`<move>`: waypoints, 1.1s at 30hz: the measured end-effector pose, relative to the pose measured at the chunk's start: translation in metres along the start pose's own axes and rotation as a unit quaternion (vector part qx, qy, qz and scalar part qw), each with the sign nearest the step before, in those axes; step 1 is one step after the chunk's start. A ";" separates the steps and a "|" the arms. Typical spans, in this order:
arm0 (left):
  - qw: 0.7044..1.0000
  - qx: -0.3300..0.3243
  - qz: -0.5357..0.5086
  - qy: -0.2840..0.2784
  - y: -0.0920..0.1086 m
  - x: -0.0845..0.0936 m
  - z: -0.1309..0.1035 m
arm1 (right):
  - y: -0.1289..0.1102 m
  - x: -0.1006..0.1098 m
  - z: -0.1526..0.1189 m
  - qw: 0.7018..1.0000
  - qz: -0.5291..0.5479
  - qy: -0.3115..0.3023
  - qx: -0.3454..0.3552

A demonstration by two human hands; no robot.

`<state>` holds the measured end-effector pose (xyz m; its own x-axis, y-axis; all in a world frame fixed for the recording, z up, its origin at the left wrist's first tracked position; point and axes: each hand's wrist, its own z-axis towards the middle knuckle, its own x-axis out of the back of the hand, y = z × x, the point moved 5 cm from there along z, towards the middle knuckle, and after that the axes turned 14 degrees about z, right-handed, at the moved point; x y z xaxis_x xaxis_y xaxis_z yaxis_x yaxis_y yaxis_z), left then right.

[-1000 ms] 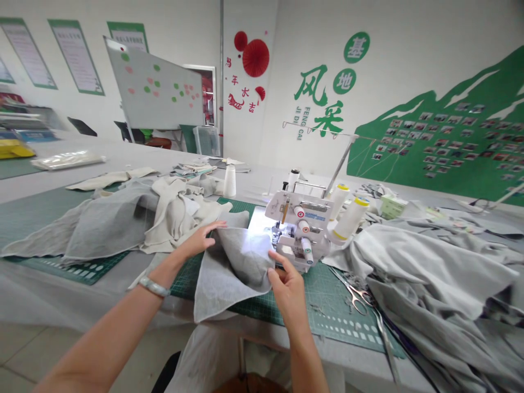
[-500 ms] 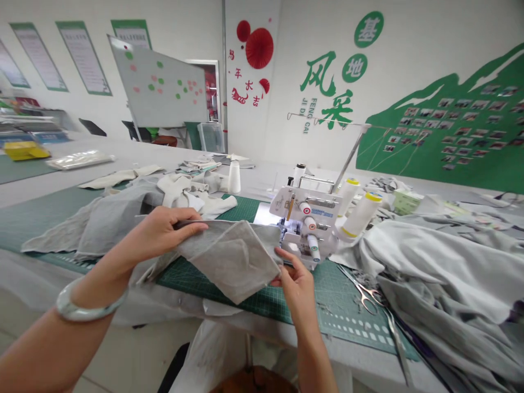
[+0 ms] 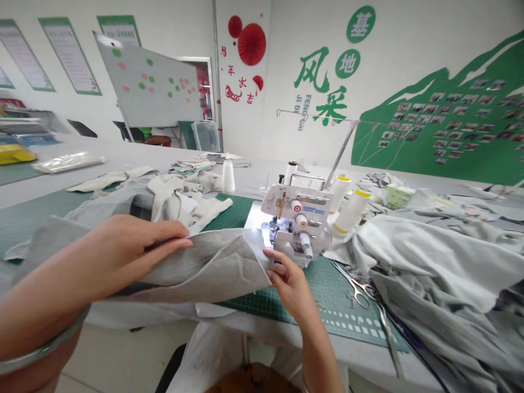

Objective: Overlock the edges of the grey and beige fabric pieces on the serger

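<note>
Two bare hands, yours, hold one grey cloth (image 3: 221, 267) between them above a table (image 3: 286, 333). At far left, beyond your left forearm, a clear plastic packet (image 3: 67, 162) lies flat, with a whiteboard (image 3: 151, 93) standing farther back. A pale bangle (image 3: 41, 352) circles your left wrist. Your left hand (image 3: 143, 248) is closed on the cloth's upper edge, thumb against fingers; part of the cloth spreads out behind that forearm. Just past those fingers lies a crumpled cream pile (image 3: 172, 196), and beyond it, a little to the right, a white cone (image 3: 228, 176) stands upright.

The cloth stretches from hand to hand in soft folds, over the front of a green mat (image 3: 335, 295). Your right hand (image 3: 289, 278) pinches its right end between thumb and forefinger, the other fingers curled in. Directly beyond that hand sits a white sewing machine (image 3: 295, 218), its lamp lighting the cloth's far right corner. Two yellow-topped spools (image 3: 350, 212) stand to the machine's right. Nearer you, right of your right hand, open scissors (image 3: 356, 286) lie on the mat. Farthest right, a large grey heap (image 3: 442, 273) covers the table.
</note>
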<state>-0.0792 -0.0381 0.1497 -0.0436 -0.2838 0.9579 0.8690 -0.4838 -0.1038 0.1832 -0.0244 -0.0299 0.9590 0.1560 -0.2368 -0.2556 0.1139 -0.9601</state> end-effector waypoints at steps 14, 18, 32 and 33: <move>0.985 0.050 -0.108 -0.128 -0.050 -0.134 0.073 | -0.010 0.004 -0.013 0.969 -0.212 0.057 0.109; 0.979 0.049 -0.176 -0.096 -0.042 -0.127 0.079 | -0.017 0.000 -0.020 0.962 -0.238 0.075 0.108; 0.982 0.023 -0.182 0.033 -0.016 -0.113 0.118 | -0.015 -0.016 -0.006 0.961 -0.197 0.163 0.108; 0.966 0.033 -0.253 0.040 -0.009 -0.110 0.131 | -0.016 -0.016 -0.007 0.961 -0.193 0.166 0.108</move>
<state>-0.0172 0.1056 0.0806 -0.5073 -0.0897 0.8571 0.7556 -0.5245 0.3924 0.1725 -0.0351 -0.0117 0.9648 -0.2555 0.0628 0.1423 0.3062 -0.9413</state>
